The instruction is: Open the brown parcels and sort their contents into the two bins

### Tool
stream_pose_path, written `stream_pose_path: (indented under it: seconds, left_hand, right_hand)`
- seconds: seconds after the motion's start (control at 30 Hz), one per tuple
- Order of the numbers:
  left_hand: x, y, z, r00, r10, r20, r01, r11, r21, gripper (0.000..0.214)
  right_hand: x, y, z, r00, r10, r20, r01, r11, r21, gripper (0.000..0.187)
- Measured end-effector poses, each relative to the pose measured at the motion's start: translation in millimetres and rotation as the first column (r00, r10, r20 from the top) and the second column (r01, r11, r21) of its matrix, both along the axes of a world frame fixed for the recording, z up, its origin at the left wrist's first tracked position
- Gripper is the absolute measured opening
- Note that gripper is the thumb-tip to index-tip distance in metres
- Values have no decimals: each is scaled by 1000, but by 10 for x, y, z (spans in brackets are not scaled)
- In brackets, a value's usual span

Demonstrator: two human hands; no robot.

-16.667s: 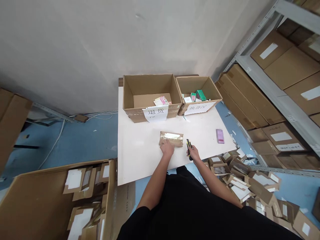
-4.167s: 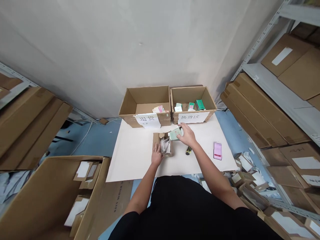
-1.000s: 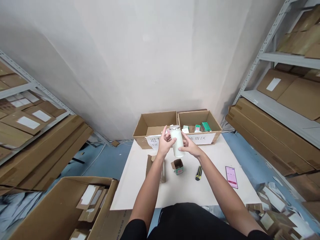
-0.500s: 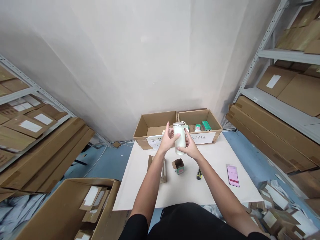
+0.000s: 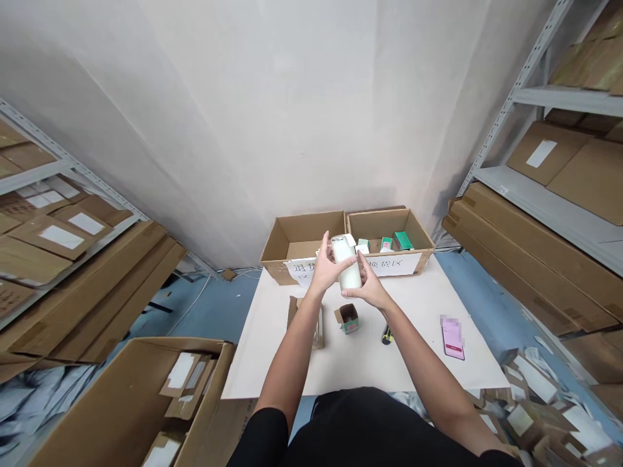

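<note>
A pale, whitish-green cylindrical cup (image 5: 349, 277) with a silvery rim at its top is held up above the table, tilted with its top toward the left. My left hand (image 5: 326, 269) grips its left side, the thumb across the front. On the other side, my right hand (image 5: 370, 287) supports it low down and along the right edge. Below the cup stands a small open green-and-brown box (image 5: 348, 319), its flap raised. An opened brown carton (image 5: 318, 332) lies partly hidden behind my left forearm. A yellow-and-black utility knife (image 5: 387, 335) rests beside my right forearm.
Two cardboard bins with paper labels, left (image 5: 304, 250) and right (image 5: 418, 250), line the table's back; the right one holds small green-and-white boxes. A phone (image 5: 453, 340) lies at right. A large carton of parcels (image 5: 226, 363) stands at left, and loaded shelves (image 5: 564, 97) flank the table.
The cup has gone from nearly upright to tilted, its top moving left. Both hands have shifted slightly with it and keep their hold.
</note>
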State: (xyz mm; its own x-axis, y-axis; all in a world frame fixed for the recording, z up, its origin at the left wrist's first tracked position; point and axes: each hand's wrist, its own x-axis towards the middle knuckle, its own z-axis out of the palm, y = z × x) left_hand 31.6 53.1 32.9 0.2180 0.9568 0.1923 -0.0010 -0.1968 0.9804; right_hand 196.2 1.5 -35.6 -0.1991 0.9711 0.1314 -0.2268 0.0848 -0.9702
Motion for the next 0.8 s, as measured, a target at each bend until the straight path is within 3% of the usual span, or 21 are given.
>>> stream_pose_path:
  seconds: [0.13,0.3,0.43,0.5,0.63,0.73,0.8]
  left_hand:
    - [10,-19,-11,997,-55,61,57,998,-36,132]
    - [23,-32,-4,999,-43,-23,42,998,-53,143]
    - [30,-26,-33,996,-84,36,86,993,-77,141]
    - [42,-12,-54,994,-94,58,98,994,-56,141]
    - [100,32,-93,996,28,87,-29,1000,4,143]
    - [131,55,-123,984,93,150,-94,996,3,142]
    - [132,61,-138,983,72,170,-73,997,-3,140]
  right_hand:
    - [13,3,-7,996,65,-59,-66,998,-17,137]
    - [20,23,-6,995,-97,1,97,995,-17,144]
    - [53,23,-17,999,46,-28,-46,999,-25,137]
    - [55,21,-21,999,47,-17,-47,998,-31,139]
    - [10,20,-43,998,-67,21,67,998,-10,149]
    - [8,30,-66,998,-55,19,54,998,17,143]
    - [35,41,-81,999,-31,36,29,999,44,135]
